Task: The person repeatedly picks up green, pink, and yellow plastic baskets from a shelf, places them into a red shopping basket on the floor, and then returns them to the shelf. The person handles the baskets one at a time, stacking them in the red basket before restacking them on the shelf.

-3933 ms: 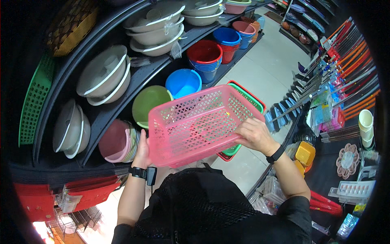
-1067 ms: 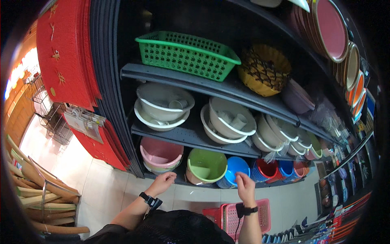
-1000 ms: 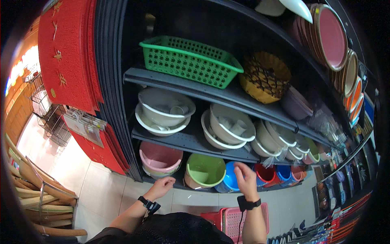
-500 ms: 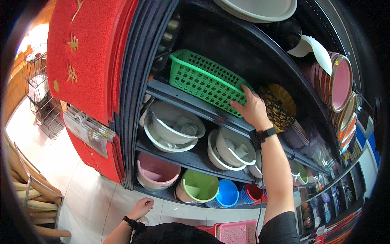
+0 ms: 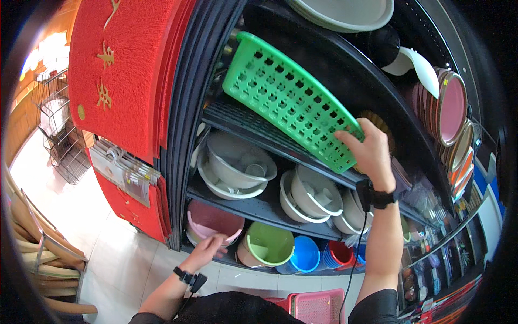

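My right hand (image 5: 373, 154) grips the right end of a green plastic basket (image 5: 283, 94) with small holes cut through its walls. The basket is lifted and tilted above the middle shelf, its long side facing me and its left end higher than its right. My left hand (image 5: 208, 251) is held low, in front of a pink bucket (image 5: 211, 222). Its fingers are loosely bent, a little blurred, with nothing in them. A black strap is on each wrist.
Below the basket, a dark shelf (image 5: 253, 208) carries stacked white basins (image 5: 237, 162). Green (image 5: 265, 244) and blue buckets (image 5: 298, 255) stand on the bottom level. Red mats (image 5: 121, 70) hang at the left. A pink basket (image 5: 318, 306) lies by my body.
My right hand has raised the green basket off the shelf and tipped it, moving slightly right. My left hand has risen toward the pink bucket, and its fingers have loosened.
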`<act>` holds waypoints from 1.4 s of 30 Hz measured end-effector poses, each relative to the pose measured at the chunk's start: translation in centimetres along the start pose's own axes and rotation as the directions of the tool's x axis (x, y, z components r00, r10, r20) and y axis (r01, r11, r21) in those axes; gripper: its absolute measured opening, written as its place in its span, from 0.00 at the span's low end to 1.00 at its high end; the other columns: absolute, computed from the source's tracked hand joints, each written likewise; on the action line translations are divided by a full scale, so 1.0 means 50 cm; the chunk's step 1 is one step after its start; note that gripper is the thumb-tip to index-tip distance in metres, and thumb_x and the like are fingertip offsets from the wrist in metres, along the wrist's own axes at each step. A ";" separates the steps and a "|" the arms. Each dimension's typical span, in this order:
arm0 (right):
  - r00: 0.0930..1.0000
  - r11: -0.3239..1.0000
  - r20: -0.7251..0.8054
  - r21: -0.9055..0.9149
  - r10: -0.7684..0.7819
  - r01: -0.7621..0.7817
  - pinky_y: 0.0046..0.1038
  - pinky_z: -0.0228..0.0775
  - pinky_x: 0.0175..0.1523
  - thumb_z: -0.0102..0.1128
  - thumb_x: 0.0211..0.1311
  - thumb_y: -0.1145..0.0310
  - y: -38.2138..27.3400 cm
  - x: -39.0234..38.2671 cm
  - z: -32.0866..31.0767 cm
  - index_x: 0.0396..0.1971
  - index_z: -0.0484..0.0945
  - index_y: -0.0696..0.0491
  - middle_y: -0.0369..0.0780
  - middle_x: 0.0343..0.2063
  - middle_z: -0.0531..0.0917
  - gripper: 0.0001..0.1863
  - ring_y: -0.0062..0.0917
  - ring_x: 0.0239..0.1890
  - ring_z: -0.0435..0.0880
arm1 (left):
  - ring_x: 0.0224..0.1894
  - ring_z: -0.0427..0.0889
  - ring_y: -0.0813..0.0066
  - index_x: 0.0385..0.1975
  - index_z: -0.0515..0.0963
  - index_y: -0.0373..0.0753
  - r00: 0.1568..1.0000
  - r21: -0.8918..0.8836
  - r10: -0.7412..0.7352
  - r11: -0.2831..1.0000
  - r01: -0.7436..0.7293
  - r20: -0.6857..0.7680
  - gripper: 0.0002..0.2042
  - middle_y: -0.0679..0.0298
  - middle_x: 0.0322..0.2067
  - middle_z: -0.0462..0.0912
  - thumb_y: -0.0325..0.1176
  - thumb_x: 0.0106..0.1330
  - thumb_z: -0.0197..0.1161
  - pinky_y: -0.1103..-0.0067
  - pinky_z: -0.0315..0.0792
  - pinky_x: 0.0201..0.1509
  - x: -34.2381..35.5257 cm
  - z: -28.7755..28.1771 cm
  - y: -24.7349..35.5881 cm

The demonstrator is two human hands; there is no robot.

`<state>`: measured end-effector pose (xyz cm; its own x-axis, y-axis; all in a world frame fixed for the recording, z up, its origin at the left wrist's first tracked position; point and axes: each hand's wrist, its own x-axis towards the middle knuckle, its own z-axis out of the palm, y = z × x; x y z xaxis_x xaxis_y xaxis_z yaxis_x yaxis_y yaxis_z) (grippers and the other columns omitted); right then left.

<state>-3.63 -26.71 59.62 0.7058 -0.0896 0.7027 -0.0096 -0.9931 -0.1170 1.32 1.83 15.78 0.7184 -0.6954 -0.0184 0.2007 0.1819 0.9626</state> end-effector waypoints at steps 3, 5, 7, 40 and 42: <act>0.999 0.998 -0.032 0.060 0.001 0.001 0.32 0.76 0.37 0.75 0.56 0.61 -0.033 -0.067 -0.068 0.36 0.84 0.58 0.45 0.26 0.85 0.17 0.32 0.28 0.86 | 0.51 0.83 0.68 0.67 0.66 0.35 0.992 -0.162 0.112 0.981 -0.102 0.052 0.29 0.55 0.58 0.79 0.55 0.83 0.42 0.70 0.79 0.56 0.025 0.019 0.106; 0.998 0.999 -0.058 0.046 -0.016 0.018 0.31 0.76 0.38 0.76 0.54 0.63 -0.038 -0.124 -0.105 0.35 0.83 0.57 0.44 0.27 0.86 0.16 0.31 0.29 0.86 | 0.53 0.83 0.64 0.68 0.65 0.37 0.984 -0.250 0.158 0.959 -0.135 0.077 0.33 0.53 0.60 0.76 0.61 0.80 0.42 0.68 0.79 0.57 0.029 0.032 0.172; 0.995 0.998 -0.090 0.047 -0.038 0.042 0.31 0.76 0.39 0.77 0.53 0.64 -0.037 -0.194 -0.135 0.36 0.83 0.56 0.43 0.27 0.86 0.15 0.30 0.29 0.87 | 0.56 0.82 0.61 0.69 0.64 0.38 0.965 -0.390 0.222 0.908 -0.152 0.141 0.35 0.52 0.62 0.75 0.65 0.78 0.41 0.65 0.79 0.58 0.033 0.046 0.220; 0.908 0.887 0.190 0.215 0.373 -0.409 0.37 0.73 0.52 0.69 0.50 0.75 0.091 -1.051 -0.054 0.41 0.85 0.51 0.38 0.37 0.87 0.15 0.35 0.42 0.85 | 0.67 0.73 0.56 0.75 0.59 0.41 0.960 -0.413 -0.210 0.870 0.270 0.186 0.37 0.53 0.69 0.69 0.65 0.78 0.40 0.58 0.71 0.69 -0.126 0.307 0.020; 0.883 0.855 0.216 0.236 0.417 -0.461 0.37 0.73 0.52 0.69 0.51 0.74 0.083 -1.076 -0.051 0.43 0.85 0.51 0.38 0.37 0.88 0.16 0.35 0.43 0.85 | 0.68 0.73 0.56 0.75 0.59 0.41 0.944 -0.379 -0.234 0.872 0.309 0.233 0.38 0.53 0.70 0.69 0.65 0.78 0.39 0.58 0.71 0.69 -0.115 0.321 0.012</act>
<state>-43.46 -26.19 23.10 0.7725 -0.4763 0.4199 -0.1663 -0.7899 -0.5902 -13.39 -5.25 20.79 0.4764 -0.8608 -0.1793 0.6497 0.2073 0.7314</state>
